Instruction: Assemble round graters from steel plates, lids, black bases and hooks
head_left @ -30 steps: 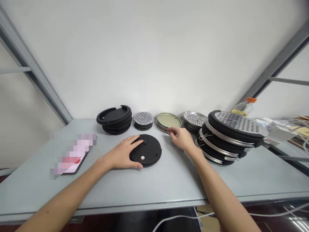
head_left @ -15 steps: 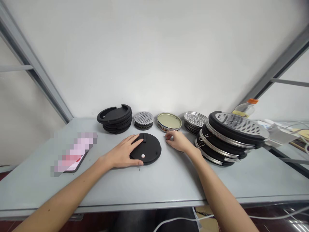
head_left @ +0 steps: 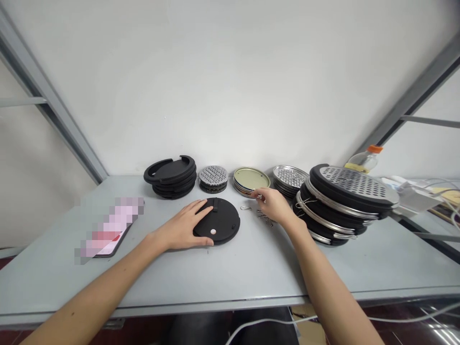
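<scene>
Your left hand [head_left: 182, 225] lies spread on the black disc [head_left: 225, 220]. Right of that disc, your right hand [head_left: 273, 205] curls above wire clips [head_left: 266, 219]; whether it pinches one, you cannot tell.

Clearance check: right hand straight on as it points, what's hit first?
Probably the gold-topped stack of round plates just beyond the right hand, though depth is unclear and it might pass over.

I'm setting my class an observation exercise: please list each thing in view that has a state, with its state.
Black disc: lying flat
Left hand: spread on that disc
Right hand: curled, grip unclear
Wire clips: loose
Black covers: stacked
Small perforated discs: stacked
Gold lids: stacked
Rimmed silver discs: stacked
Large assemblies: stacked
Phone: lit
Bottle: capped, partly filled
</scene>
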Demonstrator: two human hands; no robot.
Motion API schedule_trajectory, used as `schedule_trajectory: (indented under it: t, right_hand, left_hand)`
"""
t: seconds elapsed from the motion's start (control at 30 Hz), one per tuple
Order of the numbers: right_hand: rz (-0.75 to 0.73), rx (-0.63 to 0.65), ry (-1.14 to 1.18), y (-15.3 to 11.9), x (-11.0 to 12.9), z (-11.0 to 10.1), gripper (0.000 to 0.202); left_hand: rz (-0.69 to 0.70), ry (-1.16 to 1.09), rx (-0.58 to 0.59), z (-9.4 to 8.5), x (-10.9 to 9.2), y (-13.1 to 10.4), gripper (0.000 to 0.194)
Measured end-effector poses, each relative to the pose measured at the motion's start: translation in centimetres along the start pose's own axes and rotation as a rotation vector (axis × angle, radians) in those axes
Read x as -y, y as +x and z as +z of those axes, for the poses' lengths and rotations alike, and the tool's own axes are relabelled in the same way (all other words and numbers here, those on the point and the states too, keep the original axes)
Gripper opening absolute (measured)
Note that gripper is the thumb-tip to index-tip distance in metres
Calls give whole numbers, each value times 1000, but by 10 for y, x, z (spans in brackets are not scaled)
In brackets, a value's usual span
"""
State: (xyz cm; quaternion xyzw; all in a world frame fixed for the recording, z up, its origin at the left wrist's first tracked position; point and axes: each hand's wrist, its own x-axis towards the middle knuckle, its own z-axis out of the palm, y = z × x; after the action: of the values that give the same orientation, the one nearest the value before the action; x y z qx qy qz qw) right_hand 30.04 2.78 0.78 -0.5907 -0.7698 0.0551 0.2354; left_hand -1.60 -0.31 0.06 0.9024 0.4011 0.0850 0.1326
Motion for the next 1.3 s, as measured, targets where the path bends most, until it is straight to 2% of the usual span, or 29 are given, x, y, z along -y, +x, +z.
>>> schedule_trajectory:
  t: [0.17, 0.27, 0.43, 0.73, 0.97, 1.13, 1.3]
  right_hand:
    - [24, 201, -27, -3, -9, 3, 26]
    - [43, 244, 5, -4, -14, 7, 28]
    - [87, 246, 43, -2, -17, 9, 28]
    - [67, 228, 74, -1, -11, 14, 22]
    - [7, 139, 33, 0, -14, 14, 20]
    - [60, 165, -52, 0, -19, 11, 9]
    - [82, 203, -3, -1, -16, 12, 7]
  left_hand:
    - [-6, 14, 7, 0, -1, 0, 92]
    - [-7, 19, 13, 0, -1, 1, 92]
    - [-13, 23, 19, -1, -1, 1, 93]
    - [-5, 32, 15, -1, -1, 0, 92]
    - [2, 40, 0, 0, -2, 0, 92]
    - [13, 46, -16, 0, -1, 0, 91]
    - [21, 55, -20, 1, -1, 0, 91]
